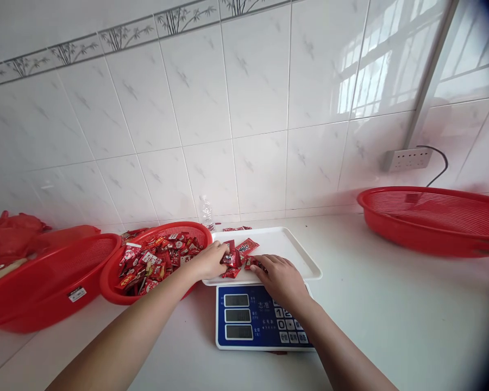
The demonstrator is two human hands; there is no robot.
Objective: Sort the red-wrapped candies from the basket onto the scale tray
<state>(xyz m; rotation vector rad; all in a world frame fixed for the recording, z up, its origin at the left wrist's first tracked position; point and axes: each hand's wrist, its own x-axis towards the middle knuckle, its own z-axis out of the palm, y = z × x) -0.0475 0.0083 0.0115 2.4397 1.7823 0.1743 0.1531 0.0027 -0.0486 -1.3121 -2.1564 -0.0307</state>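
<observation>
My left hand (212,262) is closed on small red snack packets (231,259) over the left half of a white tray (297,255). My right hand (284,278) curls its fingers round another red packet (249,262) on that tray; its fingertips are partly hidden. Between the hands, a longer red packet (248,247) lies flat. The tray sits on top of a blue and white digital scale (237,339), whose keypad my right wrist partly covers. Left of the tray, a red basket (206,234) holds a heap of similar wrapped packets, and my left forearm crosses its front.
A second red basket (61,277) and red plastic bags (12,233) stand far left. Behind the tray are a clear plastic bottle (206,210) and more packets (236,228). At right is another red basket (415,233), below a wall socket strip (409,159) with a black cable.
</observation>
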